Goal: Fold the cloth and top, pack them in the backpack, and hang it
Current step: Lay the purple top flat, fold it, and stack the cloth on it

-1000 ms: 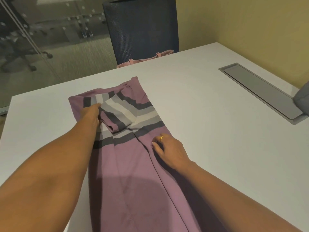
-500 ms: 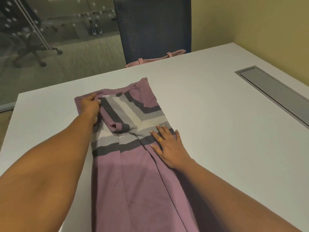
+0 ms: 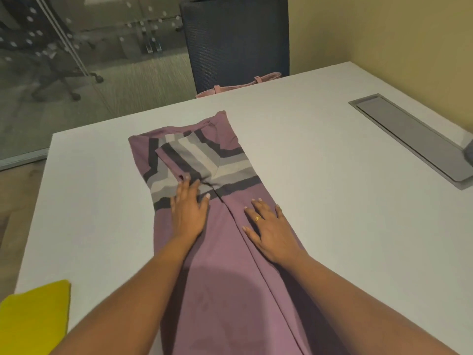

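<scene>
Single head-worn wide-angle view, looking forward and down from over the near edge of the worktop (image 3: 320,155), close in at the bottom, reaching as far as the chair (image 3: 238,39) and glass wall (image 3: 76,60) past the far edge.

Both hands, left (image 3: 188,213) and right (image 3: 268,230), press flat on the purple striped top (image 3: 225,265) on the white table (image 3: 320,162).

Bare forearms (image 3: 143,290), gold ring (image 3: 257,218) on right grip (image 3: 271,231)
</scene>
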The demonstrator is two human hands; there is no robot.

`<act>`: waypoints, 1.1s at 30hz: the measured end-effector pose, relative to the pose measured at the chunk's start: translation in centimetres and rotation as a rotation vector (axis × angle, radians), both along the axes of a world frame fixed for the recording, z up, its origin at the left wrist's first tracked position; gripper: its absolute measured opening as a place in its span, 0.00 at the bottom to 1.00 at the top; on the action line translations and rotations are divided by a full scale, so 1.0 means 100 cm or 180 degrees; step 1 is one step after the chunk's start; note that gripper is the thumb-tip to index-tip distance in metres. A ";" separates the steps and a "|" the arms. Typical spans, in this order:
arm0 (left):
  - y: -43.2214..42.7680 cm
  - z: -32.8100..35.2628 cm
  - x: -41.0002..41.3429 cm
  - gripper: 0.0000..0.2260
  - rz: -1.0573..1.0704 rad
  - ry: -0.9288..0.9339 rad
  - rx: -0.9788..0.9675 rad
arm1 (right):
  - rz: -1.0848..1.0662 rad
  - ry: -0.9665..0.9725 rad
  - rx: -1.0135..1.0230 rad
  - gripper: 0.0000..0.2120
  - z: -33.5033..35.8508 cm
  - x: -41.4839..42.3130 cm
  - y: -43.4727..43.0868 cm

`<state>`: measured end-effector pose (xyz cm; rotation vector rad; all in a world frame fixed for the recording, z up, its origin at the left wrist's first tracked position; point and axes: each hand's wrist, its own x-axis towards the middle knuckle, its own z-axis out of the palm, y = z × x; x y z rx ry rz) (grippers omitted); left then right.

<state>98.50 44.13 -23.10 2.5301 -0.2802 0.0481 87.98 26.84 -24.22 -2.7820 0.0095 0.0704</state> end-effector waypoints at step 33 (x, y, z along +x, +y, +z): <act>0.052 -0.021 -0.276 0.35 -0.0309 0.0573 0.0717 | 0.0217 0.0146 0.0250 0.15 0.016 -0.226 -0.008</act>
